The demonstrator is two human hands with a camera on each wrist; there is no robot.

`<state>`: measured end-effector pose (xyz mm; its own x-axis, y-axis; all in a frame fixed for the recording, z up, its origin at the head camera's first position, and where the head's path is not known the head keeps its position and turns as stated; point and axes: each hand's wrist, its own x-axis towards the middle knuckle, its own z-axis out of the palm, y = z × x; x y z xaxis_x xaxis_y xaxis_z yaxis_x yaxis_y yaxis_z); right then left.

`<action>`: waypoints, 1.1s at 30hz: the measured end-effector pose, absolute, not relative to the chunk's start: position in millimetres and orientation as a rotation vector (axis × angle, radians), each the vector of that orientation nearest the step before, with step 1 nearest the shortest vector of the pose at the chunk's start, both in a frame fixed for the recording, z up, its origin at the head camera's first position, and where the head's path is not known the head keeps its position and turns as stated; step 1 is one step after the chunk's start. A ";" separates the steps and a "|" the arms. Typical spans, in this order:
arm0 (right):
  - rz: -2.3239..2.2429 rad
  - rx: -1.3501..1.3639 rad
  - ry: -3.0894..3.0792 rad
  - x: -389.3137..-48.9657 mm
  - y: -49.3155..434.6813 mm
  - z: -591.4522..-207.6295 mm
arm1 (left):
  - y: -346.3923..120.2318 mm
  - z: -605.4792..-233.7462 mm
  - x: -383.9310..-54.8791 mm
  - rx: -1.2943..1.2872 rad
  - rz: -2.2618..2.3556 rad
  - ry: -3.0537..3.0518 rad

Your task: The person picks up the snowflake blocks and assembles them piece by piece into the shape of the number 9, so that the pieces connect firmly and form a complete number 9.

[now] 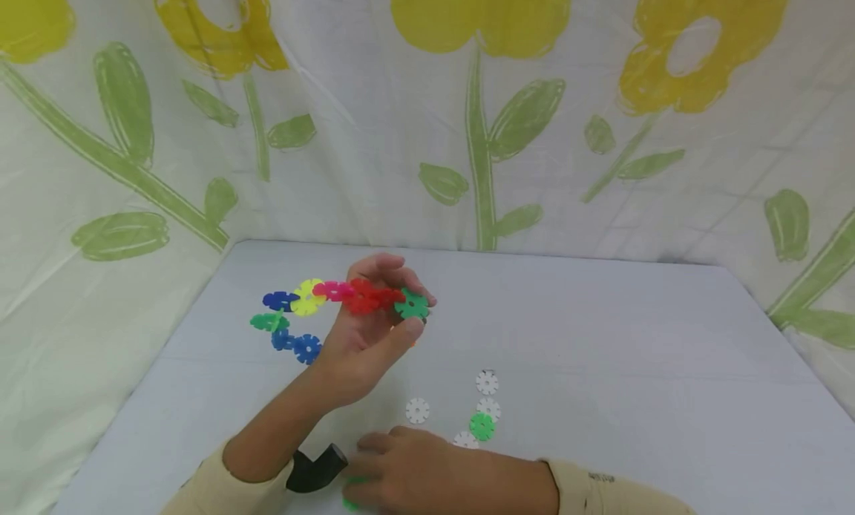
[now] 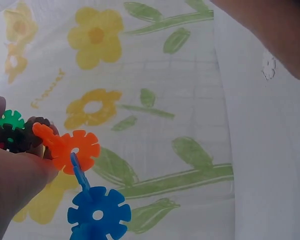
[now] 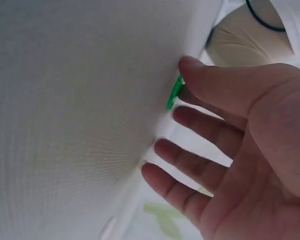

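Note:
My left hand [image 1: 364, 348] is raised over the table and pinches one end of a chain of interlocking plastic snowflake discs. A green disc [image 1: 411, 304] sits at its fingertips, beside red discs [image 1: 363, 297]. From there the chain loops left through pink, a yellow disc [image 1: 309, 297], dark blue, green and blue. In the left wrist view an orange disc [image 2: 82, 150] joins a blue disc [image 2: 99, 214] below the hand. Low at the table's near side, my right hand [image 1: 407, 472], blurred, has thumb and index finger at a loose green disc [image 3: 175, 92]; its other fingers extend.
Several white discs [image 1: 417, 410] and another green disc [image 1: 482, 426] lie on the pale table [image 1: 621, 381], ahead of the right hand. A black strap-like piece [image 1: 314, 472] juts from the left wrist. Behind the table hangs a flower-patterned curtain [image 1: 374, 129].

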<state>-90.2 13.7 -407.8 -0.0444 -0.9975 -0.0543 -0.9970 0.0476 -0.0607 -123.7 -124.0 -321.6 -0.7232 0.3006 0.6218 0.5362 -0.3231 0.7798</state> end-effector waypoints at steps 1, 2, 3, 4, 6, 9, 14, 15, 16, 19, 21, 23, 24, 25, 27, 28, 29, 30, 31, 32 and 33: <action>-0.032 -2.112 2.200 -90.2 12.9 -408.2 | -124.1 -321.7 -123.8 -1.085 -2.168 -1.728; -0.054 -2.109 2.183 -90.2 12.1 -408.3 | -124.4 -322.2 -124.2 -1.088 -2.158 -1.731; -0.071 -2.102 2.167 -90.3 11.1 -408.2 | -124.6 -322.4 -124.4 -1.088 -2.148 -1.738; -0.085 -2.100 2.156 -90.0 10.1 -408.2 | -124.8 -322.5 -124.5 -1.089 -2.142 -1.741; -0.073 -2.097 2.134 -89.8 8.5 -407.9 | -125.0 -322.7 -124.7 -1.097 -2.128 -1.750; -0.031 -2.071 2.087 -91.0 8.6 -406.5 | -124.8 -322.3 -124.5 -1.107 -2.114 -1.761; 0.036 -1.984 2.044 -93.3 14.3 -401.8 | -124.8 -322.9 -125.4 -1.112 -2.091 -1.768; 0.036 -1.955 2.042 -93.3 15.4 -400.4 | -124.8 -322.8 -125.3 -1.109 -2.089 -1.770; 0.027 -1.913 2.045 -93.3 16.5 -399.0 | -124.8 -322.7 -125.4 -1.103 -2.087 -1.773; -0.026 -1.759 2.013 -93.3 20.6 -394.0 | -125.1 -321.8 -125.7 -1.083 -2.100 -1.772; -0.082 -1.646 1.986 -94.1 25.6 -389.2 | -126.0 -321.6 -126.2 -1.075 -2.112 -1.770; -0.151 -1.627 1.968 -97.5 32.3 -380.4 | -127.0 -321.6 -127.4 -1.087 -2.128 -1.757; -0.198 -1.636 1.967 -100.0 36.2 -374.0 | -127.5 -321.7 -128.0 -1.106 -2.133 -1.749; -0.249 -1.665 1.977 -102.8 40.6 -367.0 | -128.0 -321.9 -128.5 -1.132 -2.140 -1.737; -0.391 -1.785 2.004 -109.9 49.7 -351.8 | -128.5 -322.0 -129.2 -1.198 -2.166 -1.706; -0.494 -1.834 2.019 -113.5 55.0 -344.6 | -128.6 -322.0 -129.4 -1.234 -2.178 -1.690; -0.593 -1.870 2.036 -116.9 59.9 -337.6 | -128.8 -321.8 -129.3 -1.264 -2.189 -1.681; -0.694 -1.905 2.055 -119.8 65.5 -330.5 | -129.1 -322.0 -129.4 -1.290 -2.198 -1.674; -0.796 -1.933 2.077 -122.3 71.2 -324.9 | -129.3 -322.1 -129.3 -1.306 -2.205 -1.676; -0.894 -1.949 2.097 -124.7 76.2 -319.6 | -129.5 -322.0 -128.9 -1.312 -2.202 -1.688; -0.977 -1.956 2.128 -126.7 81.2 -314.7 | -129.6 -321.9 -128.5 -1.311 -2.193 -1.705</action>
